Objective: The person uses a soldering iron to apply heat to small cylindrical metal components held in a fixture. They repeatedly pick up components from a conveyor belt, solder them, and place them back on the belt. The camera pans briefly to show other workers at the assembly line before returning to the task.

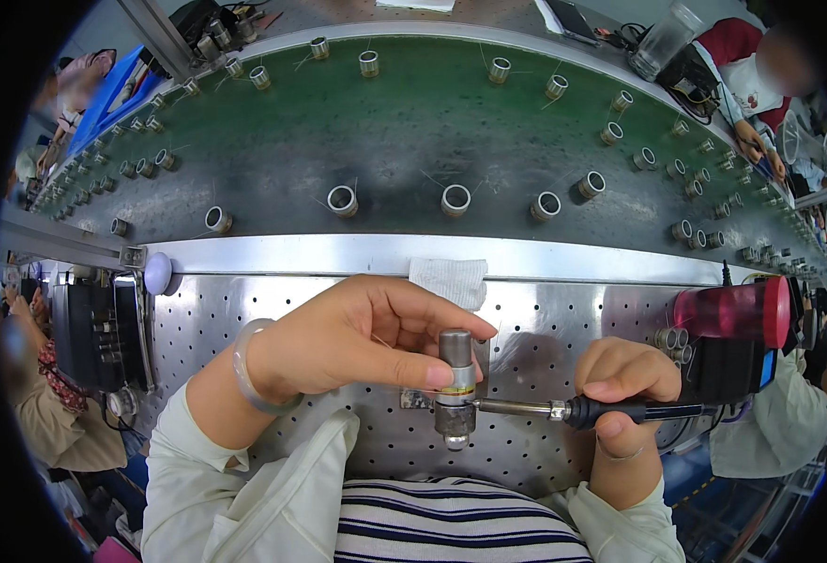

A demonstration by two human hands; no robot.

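Observation:
My left hand (333, 342) comes in from the left, its thumb and fingers closed around a metal cylinder part (455, 349). The cylinder stands nearly upright, with a dark top, a yellowish band at its middle and a narrower rounded lower end. In my right hand (634, 375) is a soldering iron (593, 413) with a black handle, gripped between thumb and fingers and lying almost level. Its metal tip meets the right side of the cylinder just below the band. Whether solder or a wire is at that spot is too small to tell.
Behind the perforated metal worktop (545, 338) runs a green conveyor belt (413, 113) carrying several ring-topped metal cylinders. A white cloth (451, 280) lies at the worktop's back edge. To the right are a pink cup (728, 314) and several small cylinders (673, 342). Other people sit around.

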